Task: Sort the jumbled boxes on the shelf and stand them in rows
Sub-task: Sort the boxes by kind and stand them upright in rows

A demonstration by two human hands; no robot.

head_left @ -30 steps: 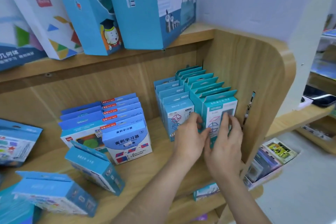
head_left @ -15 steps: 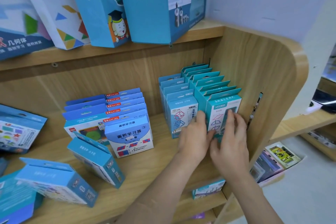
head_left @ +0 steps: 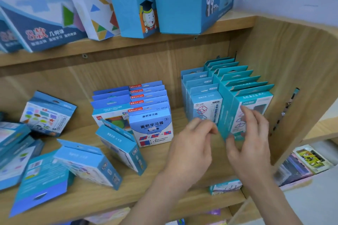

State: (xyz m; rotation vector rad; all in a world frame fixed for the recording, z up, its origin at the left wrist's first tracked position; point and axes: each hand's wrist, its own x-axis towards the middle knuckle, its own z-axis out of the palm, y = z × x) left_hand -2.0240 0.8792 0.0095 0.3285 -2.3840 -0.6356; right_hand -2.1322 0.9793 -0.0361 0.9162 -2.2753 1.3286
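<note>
Teal boxes upright | long axis vertical | fronts facing outward

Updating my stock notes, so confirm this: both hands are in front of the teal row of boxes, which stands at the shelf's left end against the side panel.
One point is wrong: the head view shows the teal row of boxes at the right end of the shelf, against the side panel. The left hand and right hand are in front of it.
</note>
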